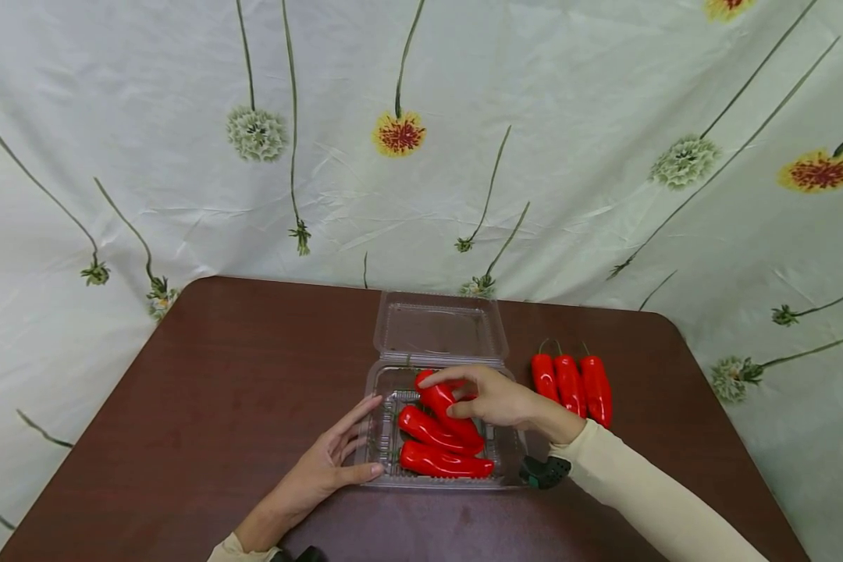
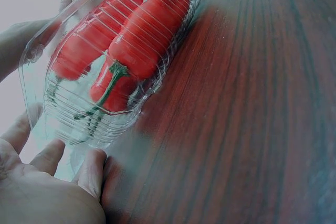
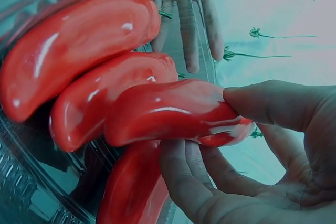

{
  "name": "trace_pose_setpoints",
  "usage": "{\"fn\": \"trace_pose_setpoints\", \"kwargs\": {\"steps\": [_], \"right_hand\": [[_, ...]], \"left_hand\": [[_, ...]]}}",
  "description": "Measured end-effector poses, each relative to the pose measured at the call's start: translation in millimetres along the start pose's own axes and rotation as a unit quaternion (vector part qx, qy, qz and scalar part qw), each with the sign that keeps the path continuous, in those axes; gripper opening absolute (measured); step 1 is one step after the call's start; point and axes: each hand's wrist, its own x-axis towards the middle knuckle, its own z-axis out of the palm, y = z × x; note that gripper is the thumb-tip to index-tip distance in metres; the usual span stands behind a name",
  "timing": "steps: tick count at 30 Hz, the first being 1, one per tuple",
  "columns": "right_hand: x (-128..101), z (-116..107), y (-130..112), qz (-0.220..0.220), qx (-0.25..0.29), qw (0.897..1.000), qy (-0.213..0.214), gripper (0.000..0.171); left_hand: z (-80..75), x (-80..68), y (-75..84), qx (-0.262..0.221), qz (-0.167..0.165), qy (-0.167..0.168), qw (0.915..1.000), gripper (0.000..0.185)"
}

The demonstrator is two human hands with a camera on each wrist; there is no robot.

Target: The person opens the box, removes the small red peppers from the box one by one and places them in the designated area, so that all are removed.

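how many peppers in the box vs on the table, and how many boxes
red peppers in the clear clamshell box: 4, one pinched by the right hand
red peppers on the table beside the box: 3
clear clamshell boxes: 1
total: 8 things, 7 of them peppers

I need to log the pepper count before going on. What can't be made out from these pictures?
- Peppers in the tray: head view shows three, but the right hand covers the far part; the right wrist view hints at a fourth.
- Stems of the three loose peppers: too small.
- Left hand: cut off by the left wrist view's edge.
- Tray's far right corner: hidden by the right wrist.
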Motion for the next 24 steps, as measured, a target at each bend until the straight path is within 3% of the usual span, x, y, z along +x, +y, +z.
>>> {"fn": "trace_pose_setpoints", "kwargs": {"steps": [6,12,24], "right_hand": [[-6.2,-7.5,-0.1,-0.012,0.005,1.000,0.000,0.048],[-11.2,-13.1,3.6,-0.050,-0.027,0.998,0.009,0.047],[-24.2,-26.8,5.5,-0.037,-0.026,0.998,0.041,0.047]], "left_hand": [[0.4,1.3,0.4,0.000,-0.007,0.000,1.0000,0.088],[-0.2,0.0,-0.6,-0.002,0.005,-0.003,1.0000,0.088],[0.5,-0.6,-0.3,0.008,0.011,0.004,0.9999,0.089]]}}
